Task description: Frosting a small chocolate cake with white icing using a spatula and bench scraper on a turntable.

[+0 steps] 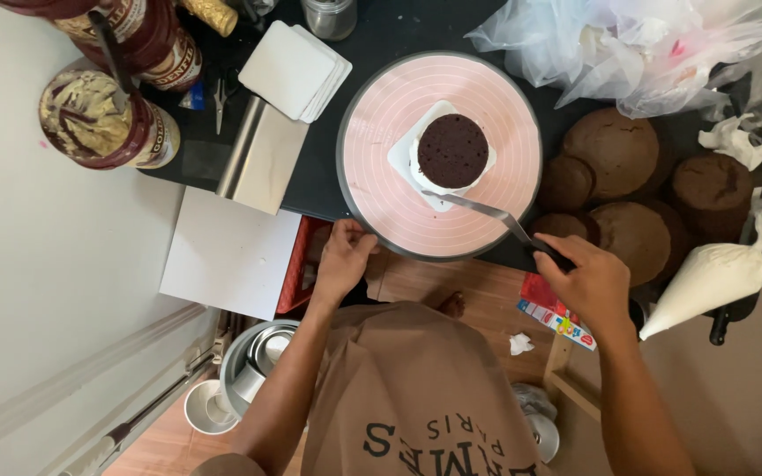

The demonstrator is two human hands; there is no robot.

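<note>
A small round chocolate cake (452, 150) with white cream on its side stands on a white square board in the middle of a pink turntable (381, 167). My right hand (588, 280) grips the black handle of a metal spatula (487, 211), whose blade tip rests against the near side of the cake. At the turntable's near left rim, my left hand (343, 260) holds the edge with its fingers curled over it.
Several bare chocolate cake layers (619, 150) lie to the right, beside a filled white piping bag (707, 280) and crumpled plastic (654, 48). At the left are a metal bench scraper (257, 154), a stack of white boards (293, 69) and open jars (103, 119). Metal tins (253, 357) sit below.
</note>
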